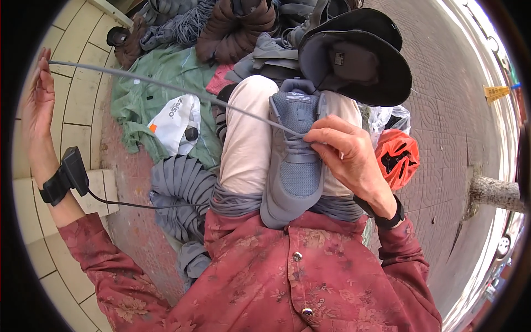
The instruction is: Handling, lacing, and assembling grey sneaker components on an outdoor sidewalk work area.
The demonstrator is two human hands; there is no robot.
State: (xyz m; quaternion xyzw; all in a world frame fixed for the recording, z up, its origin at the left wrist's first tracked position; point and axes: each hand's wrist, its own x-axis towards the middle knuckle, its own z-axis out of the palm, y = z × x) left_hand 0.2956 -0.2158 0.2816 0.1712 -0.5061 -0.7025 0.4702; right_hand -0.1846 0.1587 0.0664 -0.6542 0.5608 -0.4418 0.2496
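A grey sneaker (pixel 293 177) lies across my lap, its toe toward my body and its tongue toward my knees. One grey shoelace (pixel 166 86) runs taut from its lacing out to the far left. My left hand (pixel 41 99) is stretched out there, with the lace caught at its fingers. Over the shoe's eyelets, the thumb and forefinger of my right hand (pixel 345 152) pinch together at the lacing, where the long lace leaves the shoe. Several rows of lace cross below the tongue. The right fingertips partly hide the eyelets on that side.
Bundles of grey shoelaces (pixel 235 202) lie over my lap. Stacked grey shoe parts (pixel 180 182) sit at the left, and brown ones (pixel 235 27) farther off. A green cloth (pixel 130 113) bears a white bag (pixel 177 124). A black cap-like item (pixel 357 61) and an orange bag (pixel 397 157) are at the right.
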